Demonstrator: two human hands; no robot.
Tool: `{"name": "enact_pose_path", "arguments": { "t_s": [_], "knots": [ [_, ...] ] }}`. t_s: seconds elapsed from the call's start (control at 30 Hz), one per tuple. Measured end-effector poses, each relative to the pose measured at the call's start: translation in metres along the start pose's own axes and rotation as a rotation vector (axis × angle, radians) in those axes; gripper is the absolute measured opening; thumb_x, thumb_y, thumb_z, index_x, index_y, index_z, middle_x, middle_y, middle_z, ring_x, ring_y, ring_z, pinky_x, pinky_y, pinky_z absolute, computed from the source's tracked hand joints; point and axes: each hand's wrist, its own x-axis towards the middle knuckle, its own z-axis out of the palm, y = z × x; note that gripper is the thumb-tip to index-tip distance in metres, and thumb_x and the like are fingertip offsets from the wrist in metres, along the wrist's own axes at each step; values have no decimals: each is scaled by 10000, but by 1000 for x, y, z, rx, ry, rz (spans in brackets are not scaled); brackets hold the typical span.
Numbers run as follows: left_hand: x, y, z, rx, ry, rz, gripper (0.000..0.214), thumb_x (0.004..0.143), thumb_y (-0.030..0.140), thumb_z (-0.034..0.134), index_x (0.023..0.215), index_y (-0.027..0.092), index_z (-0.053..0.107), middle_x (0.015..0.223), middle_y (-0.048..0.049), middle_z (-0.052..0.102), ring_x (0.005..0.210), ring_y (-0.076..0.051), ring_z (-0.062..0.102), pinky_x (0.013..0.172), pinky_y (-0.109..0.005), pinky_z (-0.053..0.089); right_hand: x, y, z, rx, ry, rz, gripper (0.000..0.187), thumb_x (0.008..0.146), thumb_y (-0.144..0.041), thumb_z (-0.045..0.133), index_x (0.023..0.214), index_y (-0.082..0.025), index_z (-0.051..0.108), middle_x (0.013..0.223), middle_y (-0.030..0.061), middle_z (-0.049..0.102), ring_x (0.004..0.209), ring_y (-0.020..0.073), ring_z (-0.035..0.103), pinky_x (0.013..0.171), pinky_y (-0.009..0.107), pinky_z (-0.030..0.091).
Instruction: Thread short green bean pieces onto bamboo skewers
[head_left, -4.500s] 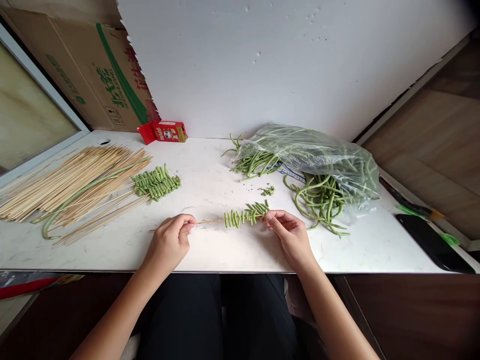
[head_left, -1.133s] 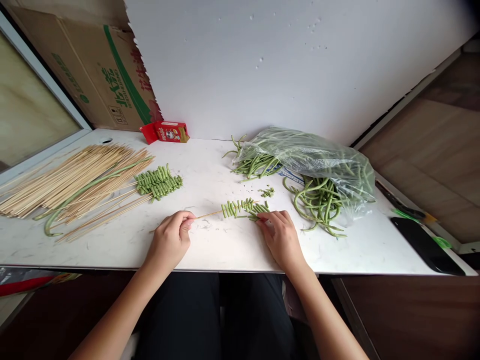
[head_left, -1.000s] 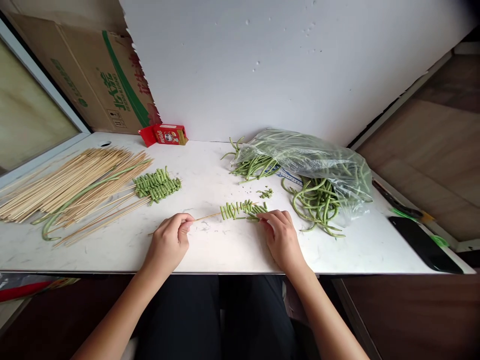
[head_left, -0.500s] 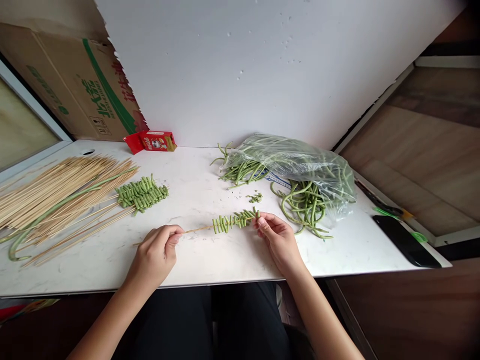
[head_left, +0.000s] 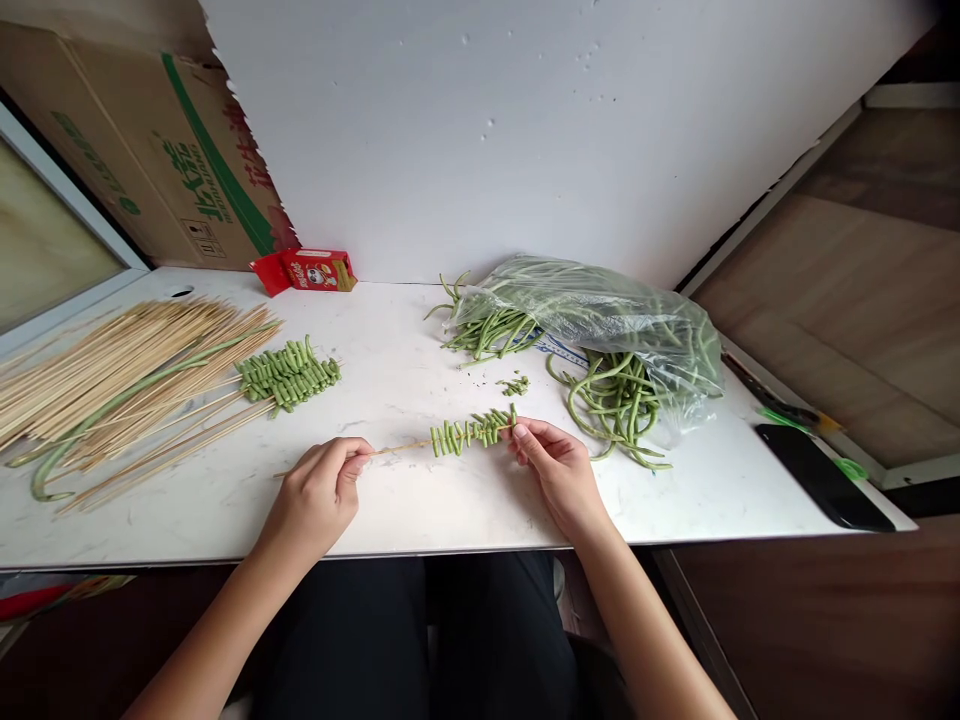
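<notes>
My left hand (head_left: 321,493) is closed on the blunt end of a thin bamboo skewer (head_left: 396,449) held just above the white table (head_left: 420,500). Short green bean pieces (head_left: 471,432) are threaded side by side along the skewer's right half. My right hand (head_left: 556,466) pinches the bean pieces at the skewer's tip. A few loose cut pieces (head_left: 515,384) lie just beyond. Long green beans (head_left: 616,401) spill from a clear plastic bag (head_left: 622,315) to the right.
A large pile of bare skewers (head_left: 112,370) with one long bean across it lies at the left, beside several finished bean skewers (head_left: 286,371). A red carton (head_left: 309,270) and a cardboard box (head_left: 150,150) stand at the back. A dark phone (head_left: 821,477) lies at the right edge.
The loaded skewer has lifted slightly off the table and levelled. My right hand has shifted from lying over the last pieces to pinching them at the tip. The camera view has drifted.
</notes>
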Motion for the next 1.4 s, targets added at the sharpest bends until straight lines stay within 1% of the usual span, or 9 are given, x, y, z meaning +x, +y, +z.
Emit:
{"name": "enact_pose_path", "arguments": {
  "t_s": [0.17, 0.33, 0.5, 0.67, 0.9, 1.1, 1.23, 1.4],
  "knots": [
    [0, 0, -1, -8, -8, -26, 169, 1072, 231, 504, 1057, 232, 673, 933, -33, 774, 832, -193, 744, 814, -295, 583, -1, -1, 1, -23, -10, -4, 387, 864, -576, 843, 986, -209, 826, 988, 93, 820, 761, 201, 644, 710, 348, 528],
    [-1, -1, -1, -13, -16, -40, 175, 1072, 226, 496, 1061, 231, 671, 936, -33, 774, 837, -192, 744, 813, -292, 578, 1, 3, 0, -7, -9, -12, 404, 867, -596, 833, 1018, -222, 824, 997, 94, 821, 775, 214, 648, 700, 354, 527],
    [0, 0, -1, -9, -29, -44, 186, 1077, 235, 484, 1055, 226, 669, 932, -34, 773, 822, -192, 741, 805, -298, 575, 1, 3, 0, 9, -26, -12, 382, 875, -568, 841, 1029, -218, 828, 992, 89, 822, 773, 202, 642, 712, 347, 526],
    [1, 2, -2, -13, -27, -36, 182, 1075, 217, 491, 1052, 220, 671, 937, -32, 775, 834, -192, 744, 813, -293, 571, 1, 4, 0, -1, -37, -21, 349, 900, -548, 823, 1033, -225, 830, 998, 86, 820, 796, 208, 646, 723, 345, 528],
    [2, 2, -2, -26, -26, -34, 191, 1065, 199, 489, 1048, 210, 679, 940, -32, 779, 826, -190, 743, 795, -296, 565, 1, 6, -2, 1, -41, -30, 336, 901, -528, 833, 1043, -224, 837, 995, 93, 817, 808, 204, 646, 726, 335, 527],
    [1, 1, -3, -41, -43, -85, 214, 1051, 196, 484, 1019, 211, 695, 917, -29, 779, 803, -187, 741, 758, -291, 564, 1, 3, -2, -7, -24, -12, 300, 861, -494, 877, 972, -216, 857, 943, 82, 810, 765, 189, 621, 708, 323, 519],
    [1, -2, -2, -44, -55, -113, 219, 1034, 184, 481, 1006, 215, 696, 906, -25, 774, 795, -185, 740, 732, -287, 560, 0, 1, -1, -41, -15, 4, 333, 825, -519, 897, 931, -206, 859, 917, 88, 809, 753, 192, 624, 696, 326, 516],
    [0, -4, -1, -36, -57, -125, 225, 1010, 150, 479, 998, 216, 694, 888, -15, 763, 775, -177, 735, 729, -278, 558, -3, -3, -1, -89, -41, 5, 371, 830, -561, 876, 895, -197, 849, 889, 93, 803, 744, 196, 628, 690, 329, 507]
  ]
}}
